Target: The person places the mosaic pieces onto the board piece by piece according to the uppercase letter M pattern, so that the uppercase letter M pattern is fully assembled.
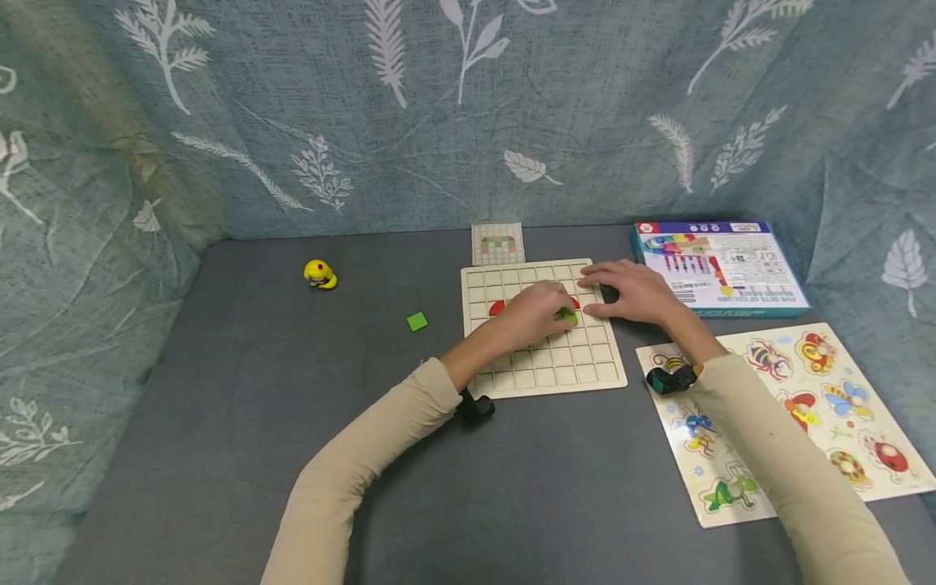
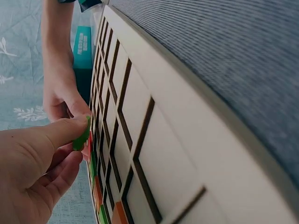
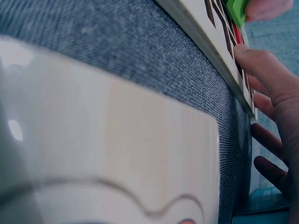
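Observation:
In the head view my left hand (image 1: 535,313) reaches over a pale wooden grid board (image 1: 556,375). Its thumb and fingers pinch a small green tile (image 2: 81,135) just above the board's right half; whether it touches the board I cannot tell. Red pieces (image 1: 497,308) lie on the grid. Low in the left wrist view, orange tiles (image 2: 97,183) and green ones sit in cells, partly out of sight beyond the board. My right hand (image 1: 634,291) rests at the board's right edge, thumb and fingertips touching it, fingers spread and holding nothing.
A small pattern card (image 1: 497,244) lies behind the board. Left of it are a loose green tile (image 1: 417,322) and a yellow toy (image 1: 320,274). To the right lie a teal-edged box (image 1: 724,272) and an insect puzzle board (image 3: 140,130), under my right forearm.

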